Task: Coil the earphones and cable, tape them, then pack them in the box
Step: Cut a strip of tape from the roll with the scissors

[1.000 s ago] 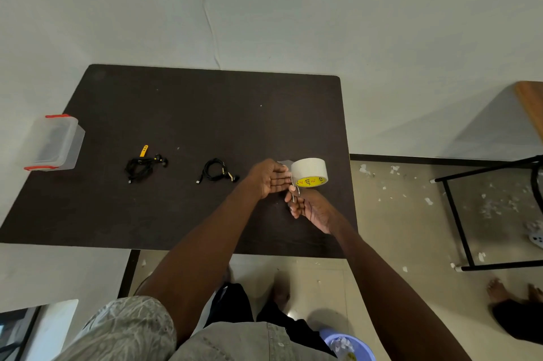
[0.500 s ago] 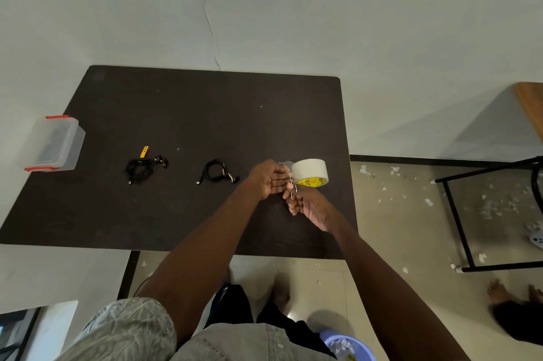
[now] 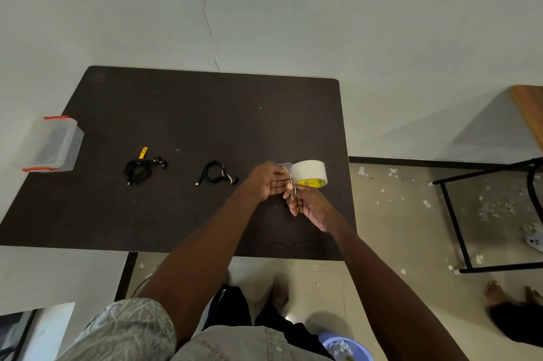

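Scissors (image 3: 292, 190) sit pinched in my right hand (image 3: 308, 206), thin metal blades at the strip my left hand (image 3: 269, 182) pulls, fingers nearly straight, from the matte white tape roll (image 3: 309, 173). I judge this the taping step; next comes a clean snip. Left of the roll lie the coiled black cable (image 3: 216, 174), the earphones (image 3: 144, 169) beyond, and the clear box (image 3: 51, 144) farthest.

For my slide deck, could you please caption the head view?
Both hands cut tape from the roll with scissors; two cable bundles wait nearby.

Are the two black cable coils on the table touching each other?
Apart. The head view shows bare dark table between the left coil and the right coil.
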`<state>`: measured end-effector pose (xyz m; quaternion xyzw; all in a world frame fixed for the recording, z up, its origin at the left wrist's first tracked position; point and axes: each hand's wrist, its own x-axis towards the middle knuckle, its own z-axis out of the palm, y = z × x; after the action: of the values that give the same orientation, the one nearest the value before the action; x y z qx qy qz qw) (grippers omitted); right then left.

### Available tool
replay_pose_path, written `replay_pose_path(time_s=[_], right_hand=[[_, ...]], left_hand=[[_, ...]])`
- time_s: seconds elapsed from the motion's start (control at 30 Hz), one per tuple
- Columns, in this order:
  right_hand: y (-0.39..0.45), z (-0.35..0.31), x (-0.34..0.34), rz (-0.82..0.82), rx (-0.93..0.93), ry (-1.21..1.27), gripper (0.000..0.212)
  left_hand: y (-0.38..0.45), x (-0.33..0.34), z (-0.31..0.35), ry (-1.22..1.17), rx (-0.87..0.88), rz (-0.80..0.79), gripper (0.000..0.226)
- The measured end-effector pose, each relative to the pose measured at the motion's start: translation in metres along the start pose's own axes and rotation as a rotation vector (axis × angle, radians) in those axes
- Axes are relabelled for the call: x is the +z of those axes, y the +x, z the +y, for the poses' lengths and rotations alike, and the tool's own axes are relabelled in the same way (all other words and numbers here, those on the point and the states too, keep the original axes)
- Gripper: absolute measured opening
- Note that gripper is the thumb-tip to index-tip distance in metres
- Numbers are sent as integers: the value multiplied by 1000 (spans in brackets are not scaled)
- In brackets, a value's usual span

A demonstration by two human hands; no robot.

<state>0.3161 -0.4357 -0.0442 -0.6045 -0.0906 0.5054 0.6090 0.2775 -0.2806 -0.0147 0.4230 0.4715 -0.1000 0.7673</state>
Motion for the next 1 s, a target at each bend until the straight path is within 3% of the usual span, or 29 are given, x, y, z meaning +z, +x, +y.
replay_pose_path(time_s=[0.43,1.0], right_hand=[[-8,-11,2,40,29,16,15],[-12,-18,11,37,-32,74,42]], left_hand=[[-2,-1,3,51,-3,-8,14],[-5,2,4,65,27,-75,15]])
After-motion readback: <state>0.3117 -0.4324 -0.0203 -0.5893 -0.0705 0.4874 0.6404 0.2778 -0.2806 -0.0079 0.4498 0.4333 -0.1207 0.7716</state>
